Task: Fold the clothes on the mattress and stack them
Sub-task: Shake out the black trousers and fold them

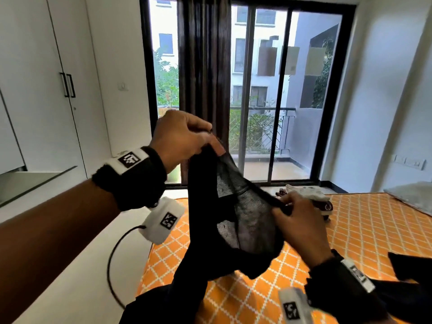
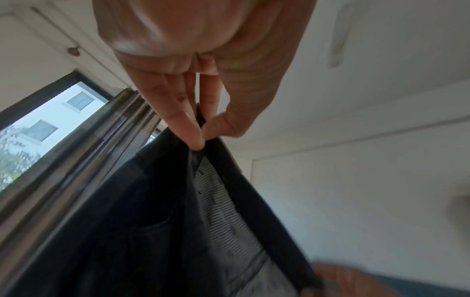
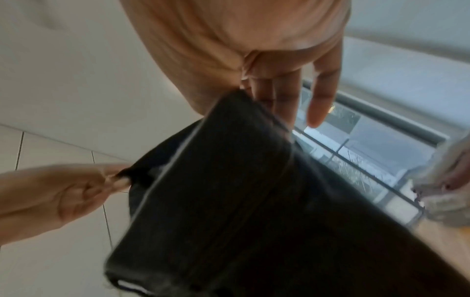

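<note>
Left hand (image 1: 180, 136): sitting at about 10 o'clock of the head view, raised; thumb and fingers (image 2: 189, 128) are pinching the top edge of the black garment (image 1: 233, 218); the wrist view is showing the hem caught between the fingertips.
Black garment: hanging in the air at centre, stretched between both hands over the orange patterned mattress (image 1: 362, 230); its lower part is trailing down toward 6 o'clock.
Right hand (image 1: 301, 225): lower, at about 4 o'clock; pinching the other end of the same edge; in the wrist view one finger (image 3: 323, 104) is sticking out free of the cloth.
Folded pile (image 1: 311, 199): lying at about 2 o'clock on the mattress, behind the right hand.
Risk: the thin fabric is being held by fingertip pinches only, so a shake could be pulling an edge loose; the uneven hand heights could be setting a crooked fold; the trailing part may be bunching on the mattress.
</note>
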The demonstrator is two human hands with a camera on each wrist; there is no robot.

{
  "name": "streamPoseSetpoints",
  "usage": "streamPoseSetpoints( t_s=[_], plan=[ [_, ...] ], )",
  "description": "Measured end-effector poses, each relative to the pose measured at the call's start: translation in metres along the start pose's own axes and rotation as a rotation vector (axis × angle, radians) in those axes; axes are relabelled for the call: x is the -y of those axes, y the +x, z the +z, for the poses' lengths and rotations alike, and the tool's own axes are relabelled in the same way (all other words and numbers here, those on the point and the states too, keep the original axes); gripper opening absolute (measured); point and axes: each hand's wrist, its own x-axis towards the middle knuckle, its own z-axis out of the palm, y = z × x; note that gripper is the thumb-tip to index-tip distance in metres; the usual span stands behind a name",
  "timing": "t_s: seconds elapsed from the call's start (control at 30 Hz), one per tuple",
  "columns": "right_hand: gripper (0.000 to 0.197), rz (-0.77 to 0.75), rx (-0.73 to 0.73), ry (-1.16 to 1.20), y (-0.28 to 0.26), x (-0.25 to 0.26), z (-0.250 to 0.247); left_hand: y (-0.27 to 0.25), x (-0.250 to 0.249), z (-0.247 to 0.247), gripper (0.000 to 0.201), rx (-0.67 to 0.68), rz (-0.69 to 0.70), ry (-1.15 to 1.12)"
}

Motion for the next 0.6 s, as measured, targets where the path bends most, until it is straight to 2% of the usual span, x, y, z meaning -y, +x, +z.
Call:
streamPoseSetpoints(
  t_s=[0.1,0.23,0.27,0.33,0.4,0.47,0.53,0.6],
  plan=[
    [0.017,-0.066,-0.105,0.042,0.025,-0.007,-0.020,-0.010,0.015,-0.015,0.039,0.090,0.121,0.406],
    [0.028,-0.258,-0.120,0.067,0.042,-0.004,-0.039,-0.018,0.014,-0.023,0.020,0.006,0.234,0.727],
    [0.031,-0.323,-0.106,0.011,0.044,-0.004,-0.044,-0.016,0.013,-0.026,0.019,-0.005,0.251,0.758],
    [0.026,-0.384,-0.041,-0.302,0.049,-0.007,-0.053,-0.007,0.013,-0.034,0.022,-0.005,0.241,0.765],
    [0.017,-0.284,0.059,-0.498,0.056,-0.014,-0.062,0.004,0.018,-0.044,0.025,0.005,0.223,0.761],
    [0.016,-0.171,0.136,-0.372,0.066,-0.024,-0.070,0.009,0.026,-0.047,0.030,0.022,0.226,0.767],
    [0.020,-0.145,0.156,-0.158,0.074,-0.027,-0.075,0.010,0.033,-0.043,0.030,0.045,0.222,0.744],
    [0.007,-0.040,0.188,0.118,0.076,-0.023,-0.080,0.012,0.042,-0.042,0.029,0.035,0.204,0.705]
  ],
)
